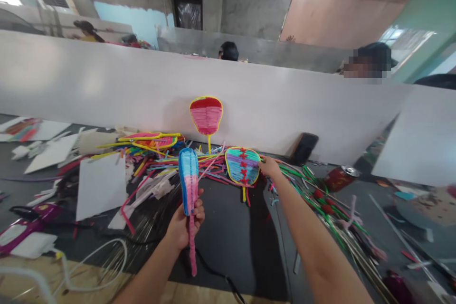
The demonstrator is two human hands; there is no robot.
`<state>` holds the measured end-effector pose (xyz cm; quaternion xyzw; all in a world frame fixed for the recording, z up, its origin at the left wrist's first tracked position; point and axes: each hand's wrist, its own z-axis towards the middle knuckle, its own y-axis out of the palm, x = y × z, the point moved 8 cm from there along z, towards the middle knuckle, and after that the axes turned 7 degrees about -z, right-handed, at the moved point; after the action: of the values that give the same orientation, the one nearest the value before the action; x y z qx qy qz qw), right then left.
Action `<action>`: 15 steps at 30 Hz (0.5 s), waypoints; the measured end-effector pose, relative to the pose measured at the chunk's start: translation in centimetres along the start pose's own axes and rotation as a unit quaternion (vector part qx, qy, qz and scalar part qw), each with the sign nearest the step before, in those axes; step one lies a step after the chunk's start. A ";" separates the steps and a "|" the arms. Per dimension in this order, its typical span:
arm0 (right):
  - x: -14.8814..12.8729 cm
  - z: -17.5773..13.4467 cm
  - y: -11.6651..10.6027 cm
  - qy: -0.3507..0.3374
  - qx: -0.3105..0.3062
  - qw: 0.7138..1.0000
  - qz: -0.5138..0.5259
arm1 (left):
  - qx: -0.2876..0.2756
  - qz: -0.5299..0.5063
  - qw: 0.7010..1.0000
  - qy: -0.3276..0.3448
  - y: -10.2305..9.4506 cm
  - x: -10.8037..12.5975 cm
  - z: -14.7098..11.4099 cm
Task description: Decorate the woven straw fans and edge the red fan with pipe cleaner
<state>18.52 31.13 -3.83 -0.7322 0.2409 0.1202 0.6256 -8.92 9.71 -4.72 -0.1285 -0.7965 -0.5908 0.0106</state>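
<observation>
My left hand is closed around the lower part of a hand fan made of fuzzy pipe cleaners. This fan is light blue above and pink below, with a dark blue rim and a pink handle, and it is turned partly edge-on. To its right, the fingers of my right hand pinch the right edge of a turquoise and purple fan with red crosses down the middle and a yellow rim. A red and pink fan stands upright behind them, before the white partition.
Loose pipe cleaners lie heaped along the partition. More fans and a white sheet are at left, beside a purple tool. On the right are a phone and a red can. People sit beyond the partition.
</observation>
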 end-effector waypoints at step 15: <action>-0.5 2.0 1.1 0.001 -0.041 0.996 0.083 | 0.004 0.095 0.995 -0.041 -0.1 -2.2 -0.4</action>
<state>17.81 33.04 -4.94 -0.7349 0.2962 0.1806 0.5827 -6.90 8.89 -5.08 -0.2276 -0.7828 -0.5781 0.0347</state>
